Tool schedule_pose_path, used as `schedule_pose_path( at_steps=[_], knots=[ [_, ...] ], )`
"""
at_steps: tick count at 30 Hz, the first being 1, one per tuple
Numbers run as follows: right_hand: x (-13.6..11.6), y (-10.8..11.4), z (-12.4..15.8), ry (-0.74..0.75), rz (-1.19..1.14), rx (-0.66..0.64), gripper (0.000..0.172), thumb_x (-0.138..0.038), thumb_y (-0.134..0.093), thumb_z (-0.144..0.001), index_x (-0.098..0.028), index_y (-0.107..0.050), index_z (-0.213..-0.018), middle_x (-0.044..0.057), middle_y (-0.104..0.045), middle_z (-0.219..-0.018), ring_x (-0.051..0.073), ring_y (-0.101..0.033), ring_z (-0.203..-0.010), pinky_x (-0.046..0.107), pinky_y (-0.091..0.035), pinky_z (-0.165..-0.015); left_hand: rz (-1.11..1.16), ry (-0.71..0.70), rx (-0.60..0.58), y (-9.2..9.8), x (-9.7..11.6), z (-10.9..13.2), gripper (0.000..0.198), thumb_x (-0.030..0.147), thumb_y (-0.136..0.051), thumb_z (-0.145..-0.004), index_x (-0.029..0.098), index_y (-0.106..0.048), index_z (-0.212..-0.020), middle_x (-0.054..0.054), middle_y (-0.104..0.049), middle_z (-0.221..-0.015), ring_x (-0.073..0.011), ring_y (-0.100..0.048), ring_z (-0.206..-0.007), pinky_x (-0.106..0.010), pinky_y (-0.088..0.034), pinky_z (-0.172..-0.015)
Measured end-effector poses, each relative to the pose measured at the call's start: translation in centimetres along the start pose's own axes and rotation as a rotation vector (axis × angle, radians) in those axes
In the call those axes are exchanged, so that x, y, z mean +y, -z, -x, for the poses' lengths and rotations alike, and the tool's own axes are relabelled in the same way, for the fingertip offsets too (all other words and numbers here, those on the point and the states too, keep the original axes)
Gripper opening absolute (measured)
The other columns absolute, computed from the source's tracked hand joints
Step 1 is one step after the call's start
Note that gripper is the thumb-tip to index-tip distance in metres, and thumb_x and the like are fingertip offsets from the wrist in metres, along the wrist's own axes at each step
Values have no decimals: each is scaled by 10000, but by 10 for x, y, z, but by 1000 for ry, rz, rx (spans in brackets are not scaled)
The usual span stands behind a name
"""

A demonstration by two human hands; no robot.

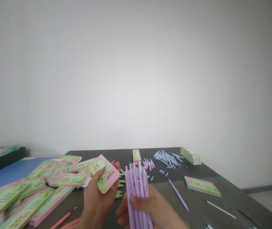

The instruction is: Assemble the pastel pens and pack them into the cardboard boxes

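My left hand (98, 198) is closed around a small green, yellow and pink printed pen box (109, 179), which is tilted with one end toward me. My right hand (156, 205) grips a bundle of purple pens (137, 187), standing roughly upright with their tips pointing up. Several fingers of this hand are hidden behind the bundle. Green pen pieces (119, 193) lie on the table between and behind the hands. A single purple pen (179, 195) rests just to the right of the right hand.
Many similar boxes (62, 179) are heaped at the left on a blue surface (4, 171). Purple pieces (149, 164) and a pile of blue pieces (166, 158) lie farther back. Stacked boxes (190, 156), one box (202, 185) and a thin white rod (220, 209) are at the right.
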State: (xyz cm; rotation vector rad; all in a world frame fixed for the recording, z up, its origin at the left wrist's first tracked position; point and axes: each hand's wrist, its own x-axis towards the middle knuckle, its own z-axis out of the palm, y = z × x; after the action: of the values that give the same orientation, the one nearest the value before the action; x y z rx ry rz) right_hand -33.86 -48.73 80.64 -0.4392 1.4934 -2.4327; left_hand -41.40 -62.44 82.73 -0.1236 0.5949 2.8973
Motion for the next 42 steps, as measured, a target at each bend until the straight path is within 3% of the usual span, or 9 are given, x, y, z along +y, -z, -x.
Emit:
schedule_pose_path(
  at_steps=[5,10,14,19,25,27,30,32,42],
  knots=[
    [7,2,-3,-70,31,-50,389,-338,-786,-585,-72,-633,-825,92,-674,-671,186,-652,-598,300,-492,-590,71,-76,44,-2,18,-3,175,123,-461,-834,100,-516,-999,-112,-613,-920,-204,-652,-821,-301,-597,-612],
    [14,2,-7,-118,101,-49,389,-389,-765,-592,-74,-641,-784,79,-659,-613,156,-603,-462,311,-490,-554,-1,-3,97,-9,9,5,212,238,-453,-849,88,-507,-990,-107,-611,-834,-208,-649,-710,-328,-581,-526],
    [16,-1,-8,-133,93,-49,423,-412,-756,-603,-62,-652,-817,61,-631,-543,152,-593,-456,314,-493,-573,-132,74,-19,-9,-6,9,203,206,-471,-814,64,-550,-936,-106,-619,-742,-192,-635,-598,-334,-561,-517],
    [14,-3,-7,-110,-3,-35,407,-384,-750,-620,-69,-653,-858,65,-647,-562,152,-598,-456,330,-497,-604,-197,49,-101,-10,-16,16,358,96,-481,-747,101,-539,-1100,-100,-652,-753,-225,-665,-656,-365,-559,-573],
    [18,-2,-9,-65,-34,12,429,-370,-782,-586,-77,-648,-868,86,-669,-615,165,-615,-484,336,-489,-598,-259,-41,-168,-12,-16,18,587,0,-520,-686,201,-466,-1235,-95,-675,-969,-221,-672,-819,-319,-558,-652],
    [16,0,-10,-55,-23,80,431,-389,-789,-578,-83,-648,-846,77,-667,-609,153,-608,-481,294,-475,-562,-324,36,-233,-10,-15,19,591,40,-552,-699,229,-453,-1251,-91,-664,-1037,-228,-671,-809,-284,-547,-552],
    [11,4,-9,-46,-11,166,434,-396,-806,-552,-90,-650,-817,65,-665,-596,137,-598,-472,237,-440,-504,-445,218,-332,-6,-14,20,506,173,-563,-745,228,-474,-1240,-84,-688,-910,-189,-619,-505,-234,-404,-305],
    [7,6,-8,-45,-6,186,433,-399,-810,-545,-91,-652,-805,68,-665,-590,134,-594,-461,227,-430,-483,-488,262,-356,-6,-14,21,448,220,-548,-764,192,-505,-1209,-71,-679,-746,-149,-522,-375,-222,-345,-269],
    [11,5,-12,34,46,223,475,-439,-797,-550,-99,-653,-849,63,-662,-591,135,-577,-429,245,-447,-453,-477,263,-237,-10,-25,23,329,341,-556,-785,196,-575,-1080,36,-529,-465,-96,-396,-268,-175,-268,-244]
  ],
)
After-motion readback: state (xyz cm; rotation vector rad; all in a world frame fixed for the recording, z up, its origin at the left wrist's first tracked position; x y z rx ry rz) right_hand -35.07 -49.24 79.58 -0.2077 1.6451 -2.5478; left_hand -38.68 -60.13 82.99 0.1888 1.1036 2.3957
